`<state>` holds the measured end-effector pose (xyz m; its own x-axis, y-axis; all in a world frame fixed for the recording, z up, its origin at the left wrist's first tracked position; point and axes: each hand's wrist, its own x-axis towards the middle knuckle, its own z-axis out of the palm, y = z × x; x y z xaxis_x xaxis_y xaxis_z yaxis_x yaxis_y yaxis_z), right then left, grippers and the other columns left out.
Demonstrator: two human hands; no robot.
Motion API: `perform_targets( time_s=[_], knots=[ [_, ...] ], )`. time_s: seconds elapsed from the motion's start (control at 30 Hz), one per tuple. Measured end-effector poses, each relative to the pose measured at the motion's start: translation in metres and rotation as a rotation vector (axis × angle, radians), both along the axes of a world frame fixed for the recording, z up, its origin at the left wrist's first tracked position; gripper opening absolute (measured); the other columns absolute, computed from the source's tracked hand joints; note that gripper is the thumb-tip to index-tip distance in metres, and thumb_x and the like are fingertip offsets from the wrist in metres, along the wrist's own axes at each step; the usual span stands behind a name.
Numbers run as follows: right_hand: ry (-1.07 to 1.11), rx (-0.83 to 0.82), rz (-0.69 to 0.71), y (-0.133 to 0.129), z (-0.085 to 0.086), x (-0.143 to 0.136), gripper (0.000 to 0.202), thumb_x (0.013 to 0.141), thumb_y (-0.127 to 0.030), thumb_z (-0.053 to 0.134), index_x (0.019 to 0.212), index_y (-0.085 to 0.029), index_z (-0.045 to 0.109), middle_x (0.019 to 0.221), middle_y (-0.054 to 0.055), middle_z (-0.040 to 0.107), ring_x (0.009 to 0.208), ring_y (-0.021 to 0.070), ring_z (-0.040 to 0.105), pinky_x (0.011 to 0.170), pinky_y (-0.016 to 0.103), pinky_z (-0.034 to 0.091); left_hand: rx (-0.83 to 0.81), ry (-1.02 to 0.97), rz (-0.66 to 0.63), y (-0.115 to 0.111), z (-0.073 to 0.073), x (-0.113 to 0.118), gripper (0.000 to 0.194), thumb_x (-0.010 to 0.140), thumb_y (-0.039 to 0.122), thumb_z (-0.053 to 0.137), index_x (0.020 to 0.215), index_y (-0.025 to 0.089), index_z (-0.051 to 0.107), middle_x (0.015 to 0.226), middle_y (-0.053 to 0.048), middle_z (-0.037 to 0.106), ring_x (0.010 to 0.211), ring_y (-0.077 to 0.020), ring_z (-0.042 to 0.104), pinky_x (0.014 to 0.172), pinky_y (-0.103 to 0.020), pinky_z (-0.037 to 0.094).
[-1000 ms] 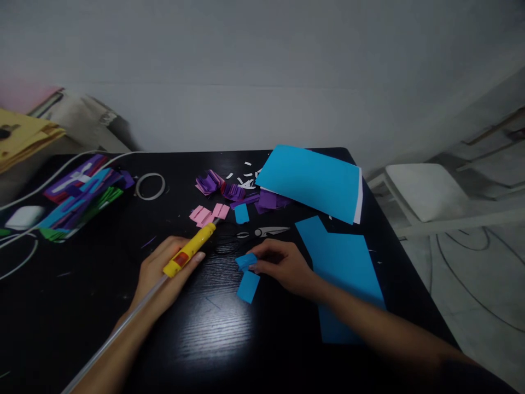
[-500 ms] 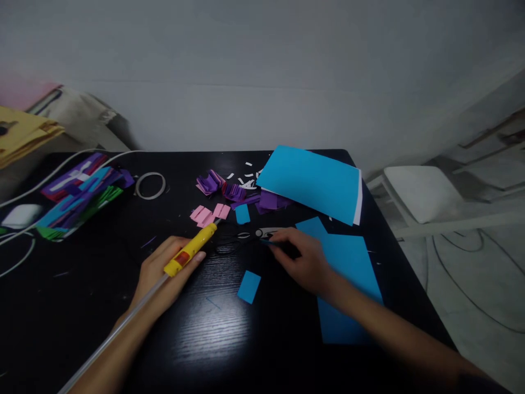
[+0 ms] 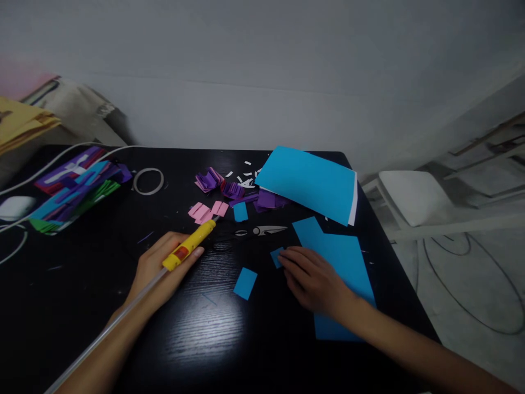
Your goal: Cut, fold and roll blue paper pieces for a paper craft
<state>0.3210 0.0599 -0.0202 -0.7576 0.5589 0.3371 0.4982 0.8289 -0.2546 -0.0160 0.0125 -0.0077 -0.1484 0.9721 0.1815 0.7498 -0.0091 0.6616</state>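
My left hand (image 3: 166,268) is closed on a yellow pen-shaped glue gun (image 3: 188,244), its tip pointing up and right. A long clear glue stick (image 3: 110,326) runs from its back end over my forearm. At the right, my right hand (image 3: 314,279) has its fingertips on a small blue paper piece (image 3: 278,257), partly covered by the fingers, low over the table. Between the hands lies another blue paper rectangle (image 3: 245,283). Scissors (image 3: 268,230) with dark handles lie just beyond, blades pointing right. A third blue piece (image 3: 240,212) lies behind the handles, beside pink folded pieces (image 3: 200,212).
Large blue sheets (image 3: 309,183) lie at the back right, and a notched blue sheet (image 3: 344,262) is under my right forearm. Purple folded strips (image 3: 232,190) and white scraps (image 3: 247,183) sit at the back. Tape ring (image 3: 148,181), colourful paper bundle (image 3: 77,183) and white cables occupy the left.
My right hand has moved down and slightly right from beside the scissors, bringing the small blue piece with it. The scissor blades now show fully. My left hand keeps its hold.
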Motion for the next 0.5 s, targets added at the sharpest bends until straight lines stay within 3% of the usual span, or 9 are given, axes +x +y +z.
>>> perform_targets(
  time_s=[0.23, 0.4, 0.5],
  knots=[
    [-0.079, -0.052, 0.052, -0.005, -0.001, 0.003, 0.042, 0.098, -0.009, 0.05, 0.139, -0.012, 0.057, 0.139, 0.014, 0.063, 0.135, 0.0279, 0.055, 0.104, 0.048, 0.056, -0.019, -0.003, 0.006, 0.0, 0.002, 0.001, 0.027, 0.09, 0.049, 0.063, 0.092, 0.023, 0.069, 0.086, -0.001, 0.069, 0.077, -0.0183, 0.066, 0.069, -0.027, 0.05],
    [-0.133, -0.079, 0.026, -0.011, -0.001, 0.003, 0.044, 0.101, -0.026, 0.055, 0.143, -0.012, 0.054, 0.146, 0.014, 0.057, 0.14, 0.0299, 0.049, 0.111, 0.053, 0.049, -0.077, -0.003, 0.047, -0.002, 0.0, 0.001, 0.029, 0.089, 0.053, 0.063, 0.092, 0.024, 0.068, 0.088, 0.001, 0.067, 0.078, -0.0178, 0.065, 0.071, -0.026, 0.05],
    [-0.165, -0.099, 0.028, -0.015, -0.003, 0.001, 0.049, 0.101, -0.028, 0.055, 0.146, -0.01, 0.049, 0.151, 0.014, 0.052, 0.147, 0.0298, 0.04, 0.116, 0.053, 0.043, -0.091, -0.007, 0.051, -0.002, -0.002, 0.0, 0.029, 0.089, 0.054, 0.063, 0.093, 0.025, 0.067, 0.09, 0.001, 0.066, 0.081, -0.0175, 0.065, 0.072, -0.025, 0.049]
  ],
)
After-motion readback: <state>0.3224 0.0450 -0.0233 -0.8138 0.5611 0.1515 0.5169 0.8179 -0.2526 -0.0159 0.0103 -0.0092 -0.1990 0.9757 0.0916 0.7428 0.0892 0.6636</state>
